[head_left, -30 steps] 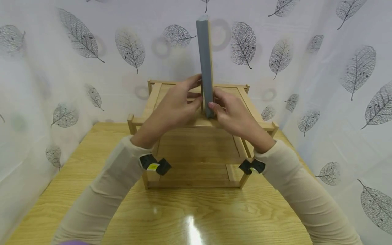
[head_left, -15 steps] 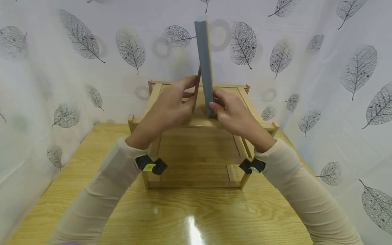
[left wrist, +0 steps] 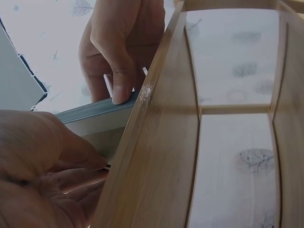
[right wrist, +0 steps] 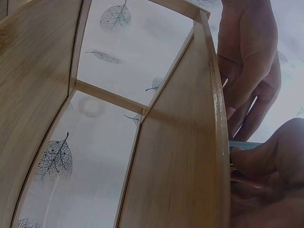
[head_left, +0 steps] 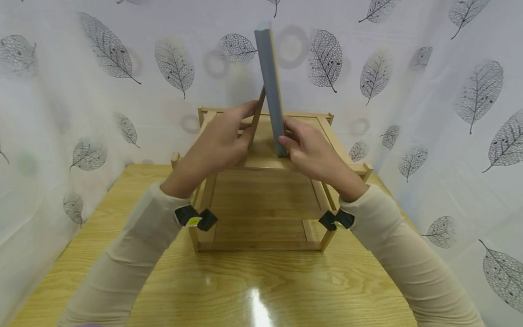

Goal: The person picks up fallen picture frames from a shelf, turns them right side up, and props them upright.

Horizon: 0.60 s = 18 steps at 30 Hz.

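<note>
A picture frame (head_left: pixel 271 81), seen edge-on with a blue-grey side, stands on the top of a wooden rack (head_left: pixel 261 162), its upper end tilted slightly left. From partway up its left side a thin brown support leg (head_left: pixel 258 113) slants down and outward. My left hand (head_left: pixel 218 143) pinches this leg between thumb and fingers. On the other side my right hand (head_left: pixel 308 145) grips the frame low down, thumb on the blue-grey edge (left wrist: pixel 90 111). The frame's broad faces are mostly hidden in the head view. The rack's boards block part of both wrist views.
The two-tier rack stands on a glossy wood-grain table (head_left: pixel 229 281). Raised corner posts (head_left: pixel 175 159) and rails edge its top. A white curtain with leaf prints (head_left: pixel 408 91) hangs behind and on both sides.
My left hand has moved left, swinging the support leg away from the frame and widening the gap. The frame's top has leaned a little left. My right hand stays nearly in place.
</note>
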{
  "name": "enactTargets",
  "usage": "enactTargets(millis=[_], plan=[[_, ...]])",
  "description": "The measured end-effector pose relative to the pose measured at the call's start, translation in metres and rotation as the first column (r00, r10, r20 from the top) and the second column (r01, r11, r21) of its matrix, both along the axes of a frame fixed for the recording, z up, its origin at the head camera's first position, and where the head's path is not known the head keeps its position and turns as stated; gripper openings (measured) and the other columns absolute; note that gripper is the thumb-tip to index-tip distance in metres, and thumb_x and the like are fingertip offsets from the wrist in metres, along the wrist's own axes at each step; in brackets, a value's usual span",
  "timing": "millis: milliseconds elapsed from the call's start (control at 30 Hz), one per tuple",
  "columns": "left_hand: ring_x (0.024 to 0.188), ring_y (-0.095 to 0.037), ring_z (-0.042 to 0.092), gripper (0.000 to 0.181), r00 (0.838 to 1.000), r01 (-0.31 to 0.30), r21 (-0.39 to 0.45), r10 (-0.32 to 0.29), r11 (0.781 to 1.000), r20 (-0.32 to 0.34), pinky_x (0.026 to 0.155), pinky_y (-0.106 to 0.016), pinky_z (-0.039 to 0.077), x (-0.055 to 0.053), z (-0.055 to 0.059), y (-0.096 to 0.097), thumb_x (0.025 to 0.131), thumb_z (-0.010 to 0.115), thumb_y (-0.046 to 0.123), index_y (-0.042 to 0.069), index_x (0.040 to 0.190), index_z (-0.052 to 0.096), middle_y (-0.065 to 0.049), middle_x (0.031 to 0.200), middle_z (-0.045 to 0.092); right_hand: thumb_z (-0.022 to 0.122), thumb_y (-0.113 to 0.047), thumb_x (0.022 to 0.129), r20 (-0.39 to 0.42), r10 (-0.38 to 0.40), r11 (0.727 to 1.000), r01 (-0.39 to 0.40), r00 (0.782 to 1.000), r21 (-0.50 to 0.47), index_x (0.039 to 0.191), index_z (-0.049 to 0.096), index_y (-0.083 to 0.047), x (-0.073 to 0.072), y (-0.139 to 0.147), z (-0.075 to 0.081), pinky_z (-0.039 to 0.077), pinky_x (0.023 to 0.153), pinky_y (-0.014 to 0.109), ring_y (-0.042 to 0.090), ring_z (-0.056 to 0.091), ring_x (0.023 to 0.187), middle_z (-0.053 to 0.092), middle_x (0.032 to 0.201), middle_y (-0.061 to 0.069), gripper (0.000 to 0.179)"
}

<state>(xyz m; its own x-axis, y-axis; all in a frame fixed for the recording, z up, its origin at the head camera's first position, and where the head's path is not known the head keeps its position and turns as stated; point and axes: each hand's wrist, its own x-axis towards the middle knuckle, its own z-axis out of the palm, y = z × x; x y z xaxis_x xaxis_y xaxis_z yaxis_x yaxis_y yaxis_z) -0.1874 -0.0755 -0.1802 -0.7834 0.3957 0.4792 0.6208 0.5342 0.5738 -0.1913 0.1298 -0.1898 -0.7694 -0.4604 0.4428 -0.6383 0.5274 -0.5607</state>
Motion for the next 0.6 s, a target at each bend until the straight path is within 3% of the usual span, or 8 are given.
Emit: enactTargets(millis=[300,600], plan=[[0.123,-0.030,0.062,0.052,0.998,-0.050,-0.051,0.049,0.997,-0.035,0.106,-0.041,0.048,-0.0013,-0.0010,-0.0066,0.099,0.051,0.000,0.006,0.150,0.046,-0.010,0.150,0.052,0.051,0.003,0.101,-0.009,-0.015,0.999,0.015,1.000,0.041,0.112,0.059,0.004,-0.0011,0.0005,0.0011,0.051,0.089,0.041,0.026,0.063,0.101,0.067,0.114,0.019,0.014],[0.127,-0.029,0.059,0.054,0.996,-0.063,-0.066,0.058,0.996,-0.074,0.104,-0.042,0.048,-0.0022,-0.0014,-0.0098,0.093,0.052,-0.005,0.003,0.147,0.049,-0.014,0.145,0.057,0.051,0.003,0.100,-0.038,-0.009,0.998,0.011,0.999,0.055,0.105,0.058,0.003,-0.0025,0.0016,0.0014,0.049,0.084,0.041,0.026,0.060,0.092,0.066,0.104,0.017,0.008]])
